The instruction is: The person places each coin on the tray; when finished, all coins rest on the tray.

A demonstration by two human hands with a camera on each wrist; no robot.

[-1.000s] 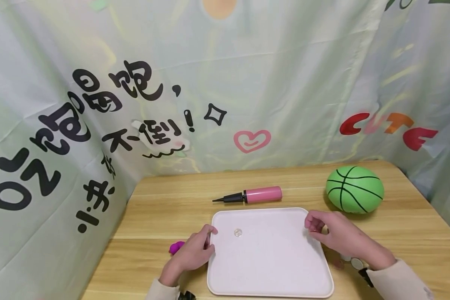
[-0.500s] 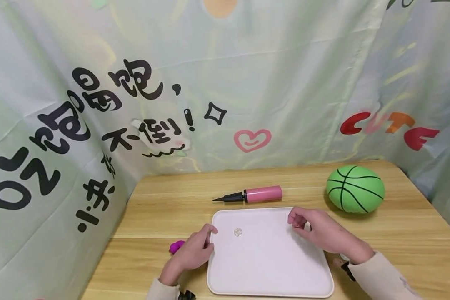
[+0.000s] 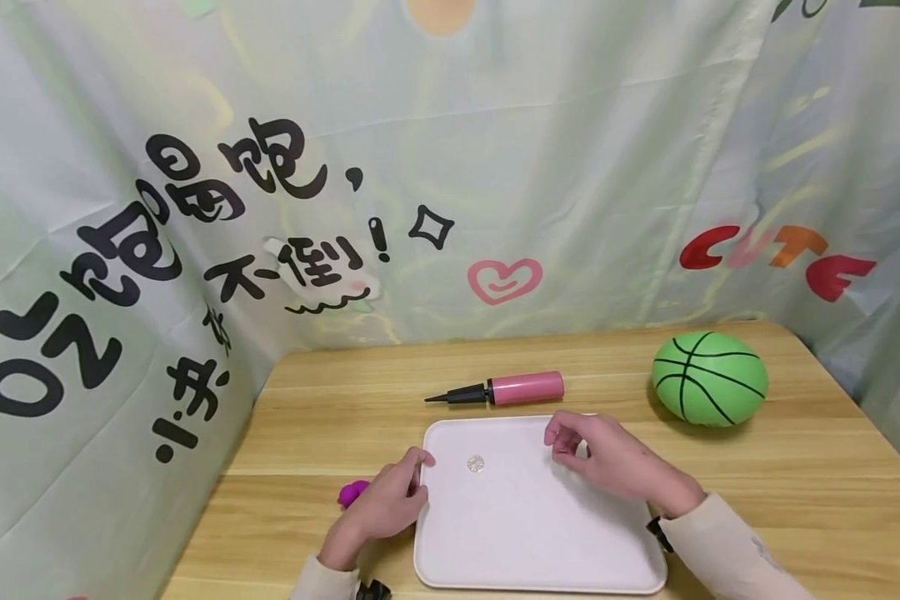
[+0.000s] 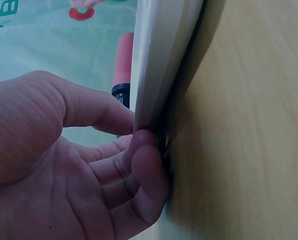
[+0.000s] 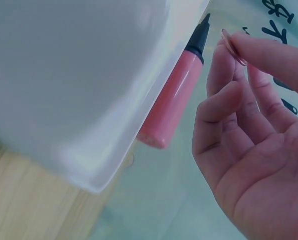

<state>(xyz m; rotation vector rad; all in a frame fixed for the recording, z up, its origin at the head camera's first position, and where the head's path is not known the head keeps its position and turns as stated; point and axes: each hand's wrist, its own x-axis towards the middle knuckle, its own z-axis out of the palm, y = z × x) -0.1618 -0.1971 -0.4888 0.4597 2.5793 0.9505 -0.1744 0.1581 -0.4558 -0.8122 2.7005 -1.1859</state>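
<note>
Over the tray (image 3: 540, 542), a clear disc (image 5: 232, 47) pinched in right-hand fingers (image 5: 268, 52)

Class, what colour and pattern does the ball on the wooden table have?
The round ball is green with black basketball lines, clearest in the head view.

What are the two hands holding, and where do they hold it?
The right hand pinches a small clear disc by its edge between thumb and fingertip. The left hand grips the left rim of the tray.

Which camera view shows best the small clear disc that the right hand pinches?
The right wrist view: the clear disc shows edge-on, pinched by the right hand. In the head view that hand hides it. The left wrist view does not show it.
</note>
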